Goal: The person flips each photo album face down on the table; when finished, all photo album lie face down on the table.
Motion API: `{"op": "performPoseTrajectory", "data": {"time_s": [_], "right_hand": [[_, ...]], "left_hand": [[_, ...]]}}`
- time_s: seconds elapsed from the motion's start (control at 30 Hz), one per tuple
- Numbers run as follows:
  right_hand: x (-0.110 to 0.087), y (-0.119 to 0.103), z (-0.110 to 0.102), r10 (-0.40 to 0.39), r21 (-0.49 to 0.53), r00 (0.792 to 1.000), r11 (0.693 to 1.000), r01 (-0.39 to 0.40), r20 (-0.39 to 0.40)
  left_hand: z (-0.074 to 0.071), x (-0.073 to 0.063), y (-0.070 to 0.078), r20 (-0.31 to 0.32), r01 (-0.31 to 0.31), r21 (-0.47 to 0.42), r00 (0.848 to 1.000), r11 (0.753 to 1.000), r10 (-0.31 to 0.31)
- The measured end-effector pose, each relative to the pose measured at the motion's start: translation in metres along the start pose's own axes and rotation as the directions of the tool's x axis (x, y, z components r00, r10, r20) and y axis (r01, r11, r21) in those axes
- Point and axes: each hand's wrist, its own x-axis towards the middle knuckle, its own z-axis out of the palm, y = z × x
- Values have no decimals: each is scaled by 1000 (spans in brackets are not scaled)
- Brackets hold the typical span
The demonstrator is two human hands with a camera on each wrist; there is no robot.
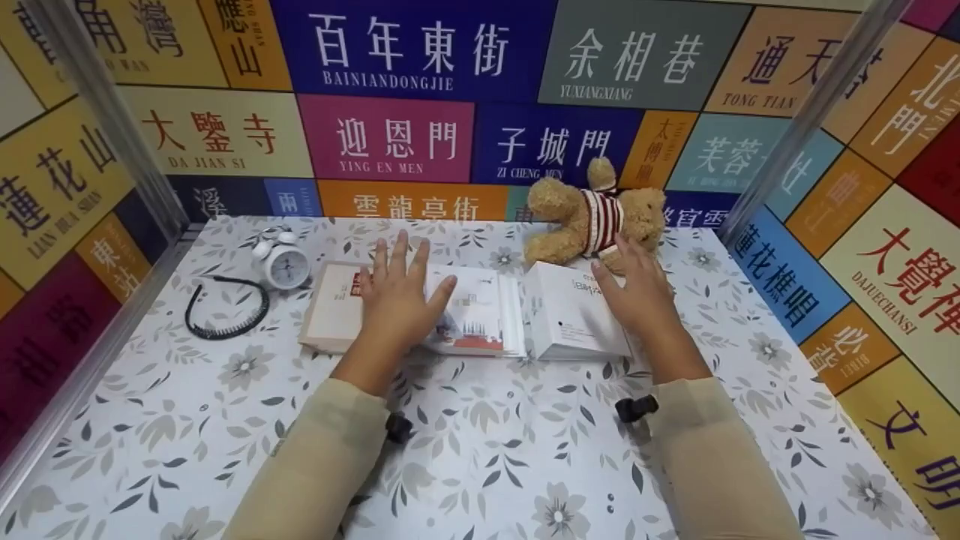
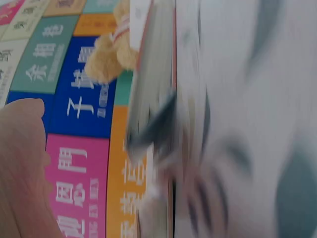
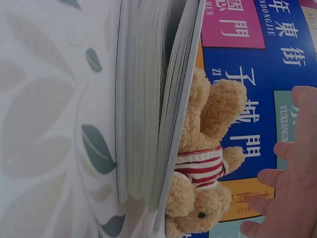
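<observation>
My left hand (image 1: 396, 304) hovers with spread fingers over the seam between a beige book (image 1: 326, 311) and a white book with a red illustration (image 1: 469, 300). To the right, my right hand (image 1: 641, 292) reaches over the edge of a thick white book (image 1: 570, 319), fingers extended and nothing gripped. That book's cover stands slightly raised, and its page edges (image 3: 143, 99) show in the right wrist view. Behind it a brown teddy bear (image 1: 559, 206) in a red-and-white striped shirt lies on its side, its lower part overlapped by my right fingertips in the head view.
A white twin-bell alarm clock (image 1: 289, 266) stands at the back left of the flowered table (image 1: 465, 472). In front of it lies a black toothed headband (image 1: 225, 334). Panels with printed place names (image 1: 390, 142) wall in the back and both sides.
</observation>
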Motion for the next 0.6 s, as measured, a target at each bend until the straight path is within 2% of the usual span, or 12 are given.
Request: {"op": "performPoseTrajectory", "data": {"time_s": [0.1, 0.2, 0.4, 0.53, 0.6], "right_hand": [[-1, 5, -3, 18, 78, 999, 997, -20, 27], [-2, 11, -5, 49, 156, 996, 986, -60, 69], [-4, 22, -2, 68, 328, 992, 939, -100, 107], [-6, 29, 3, 56, 395, 991, 913, -101, 124], [-6, 33, 4, 55, 410, 989, 906, -107, 137]], "left_hand": [[5, -4, 17, 7, -40, -85, 999, 996, 40], [13, -6, 33, 4, -80, -195, 997, 978, 82], [31, -12, 67, 12, -145, -403, 986, 904, 164], [44, -16, 89, 31, -173, -450, 978, 876, 208], [50, -17, 99, 51, -166, -465, 976, 869, 213]]}}
